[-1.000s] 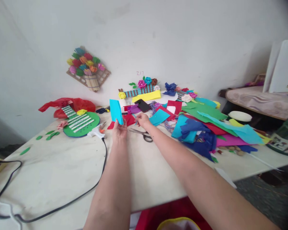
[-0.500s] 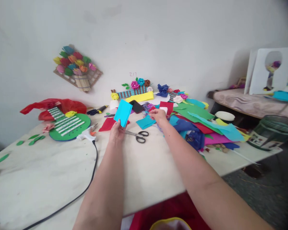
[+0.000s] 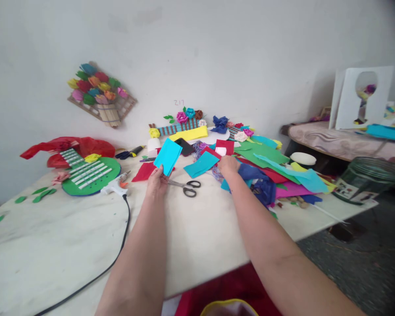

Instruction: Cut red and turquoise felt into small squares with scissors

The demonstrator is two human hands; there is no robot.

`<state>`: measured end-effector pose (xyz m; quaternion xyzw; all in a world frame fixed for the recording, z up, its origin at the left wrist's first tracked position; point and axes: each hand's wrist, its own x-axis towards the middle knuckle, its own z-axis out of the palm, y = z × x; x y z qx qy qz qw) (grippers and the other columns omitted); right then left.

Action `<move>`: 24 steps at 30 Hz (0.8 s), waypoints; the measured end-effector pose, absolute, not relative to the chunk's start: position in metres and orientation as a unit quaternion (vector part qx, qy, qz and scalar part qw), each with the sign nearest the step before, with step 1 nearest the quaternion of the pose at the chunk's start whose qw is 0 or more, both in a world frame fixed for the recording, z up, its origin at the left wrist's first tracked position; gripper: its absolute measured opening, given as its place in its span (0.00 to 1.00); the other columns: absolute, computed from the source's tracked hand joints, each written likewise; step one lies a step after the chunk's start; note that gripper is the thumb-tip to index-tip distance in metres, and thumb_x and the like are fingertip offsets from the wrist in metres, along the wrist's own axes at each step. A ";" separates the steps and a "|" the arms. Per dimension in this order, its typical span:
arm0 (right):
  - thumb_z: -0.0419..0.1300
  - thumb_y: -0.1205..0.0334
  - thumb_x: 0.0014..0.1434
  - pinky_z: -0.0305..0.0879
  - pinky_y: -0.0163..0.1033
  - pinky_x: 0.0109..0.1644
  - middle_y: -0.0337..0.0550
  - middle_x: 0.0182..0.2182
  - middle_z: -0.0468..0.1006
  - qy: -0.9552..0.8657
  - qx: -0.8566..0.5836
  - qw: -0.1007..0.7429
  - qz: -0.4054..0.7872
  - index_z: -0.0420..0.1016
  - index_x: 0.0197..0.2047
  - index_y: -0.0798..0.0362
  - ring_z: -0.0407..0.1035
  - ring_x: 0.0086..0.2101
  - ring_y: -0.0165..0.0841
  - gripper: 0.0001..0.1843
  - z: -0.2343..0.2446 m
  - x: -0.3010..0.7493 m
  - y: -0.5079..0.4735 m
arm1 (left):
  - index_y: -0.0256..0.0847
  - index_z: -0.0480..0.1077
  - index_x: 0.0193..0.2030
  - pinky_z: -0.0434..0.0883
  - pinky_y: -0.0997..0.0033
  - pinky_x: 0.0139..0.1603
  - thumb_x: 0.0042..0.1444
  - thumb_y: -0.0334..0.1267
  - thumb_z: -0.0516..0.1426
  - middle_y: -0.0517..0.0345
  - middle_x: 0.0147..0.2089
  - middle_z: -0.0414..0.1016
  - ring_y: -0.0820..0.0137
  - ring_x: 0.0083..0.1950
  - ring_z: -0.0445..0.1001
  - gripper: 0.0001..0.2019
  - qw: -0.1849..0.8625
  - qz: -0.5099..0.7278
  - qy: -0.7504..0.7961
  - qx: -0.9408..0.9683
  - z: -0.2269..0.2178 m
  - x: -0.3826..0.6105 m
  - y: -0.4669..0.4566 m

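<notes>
My left hand [image 3: 157, 181] is closed on a bright blue folded piece of paper [image 3: 167, 156], tilted up above the table between thumb and fingers. Just right of that hand, black-handled scissors [image 3: 188, 188] lie on the table, blades toward it. My right hand [image 3: 228, 166] is down at the heap of coloured sheets, its fingers curled and their tips mostly hidden, so what they pinch does not show. A flat blue folded piece [image 3: 201, 164] lies beside its fingertips. Red paper [image 3: 144, 171] lies to the left of the held piece.
A white glue gun [image 3: 116, 188] with a black cable lies at left, near a green guitar-shaped craft [image 3: 92, 175]. Green sheets [image 3: 261, 154] and other papers are heaped at right, before a glass jar [image 3: 365, 180]. A phone [image 3: 185, 147] lies behind.
My right hand has moved right and slightly down, away from the flat blue piece, to the heap. My left hand still holds its blue paper. The view has shifted slightly.
</notes>
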<state>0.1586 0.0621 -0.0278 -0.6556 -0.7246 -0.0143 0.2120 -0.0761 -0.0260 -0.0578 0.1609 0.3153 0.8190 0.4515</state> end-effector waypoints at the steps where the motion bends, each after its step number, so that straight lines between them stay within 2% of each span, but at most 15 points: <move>1: 0.55 0.64 0.55 0.60 0.47 0.46 0.63 0.44 0.74 -0.724 -0.656 0.210 -0.033 0.76 0.44 0.61 0.66 0.47 0.48 0.16 -0.029 0.157 0.061 | 0.36 0.66 0.26 0.74 0.70 0.40 0.50 0.29 0.60 0.59 0.26 0.75 0.75 0.27 0.74 0.06 0.451 0.818 0.318 0.162 -0.058 -0.076 -0.026; 5: 0.54 0.68 0.54 0.56 0.48 0.50 0.54 0.47 0.73 -0.767 -0.596 0.230 -0.056 0.77 0.45 0.54 0.63 0.48 0.46 0.17 -0.027 0.147 0.056 | 0.36 0.65 0.24 0.74 0.72 0.39 0.51 0.28 0.59 0.59 0.25 0.74 0.76 0.26 0.74 0.07 0.449 0.818 0.321 0.163 -0.057 -0.076 -0.026; 9: 0.53 0.69 0.55 0.54 0.45 0.52 0.48 0.48 0.74 -0.841 -0.508 0.183 -0.030 0.76 0.46 0.50 0.62 0.49 0.43 0.18 -0.025 0.133 0.048 | 0.37 0.64 0.24 0.73 0.73 0.40 0.51 0.28 0.59 0.60 0.24 0.73 0.76 0.26 0.73 0.08 0.446 0.819 0.322 0.161 -0.056 -0.075 -0.027; 14: 0.54 0.70 0.54 0.53 0.44 0.53 0.46 0.50 0.72 -0.880 -0.456 0.129 -0.038 0.76 0.48 0.49 0.61 0.49 0.42 0.19 -0.034 0.124 0.044 | 0.37 0.65 0.26 0.74 0.70 0.41 0.53 0.28 0.57 0.60 0.25 0.73 0.76 0.27 0.73 0.06 0.446 0.815 0.330 0.166 -0.056 -0.075 -0.027; 24: 0.54 0.70 0.54 0.52 0.44 0.49 0.39 0.49 0.74 -0.915 -0.376 0.121 -0.081 0.76 0.46 0.44 0.60 0.47 0.40 0.19 -0.051 0.116 0.049 | 0.37 0.64 0.23 0.74 0.69 0.40 0.51 0.27 0.59 0.60 0.25 0.74 0.75 0.26 0.73 0.09 0.448 0.823 0.311 0.157 -0.058 -0.077 -0.026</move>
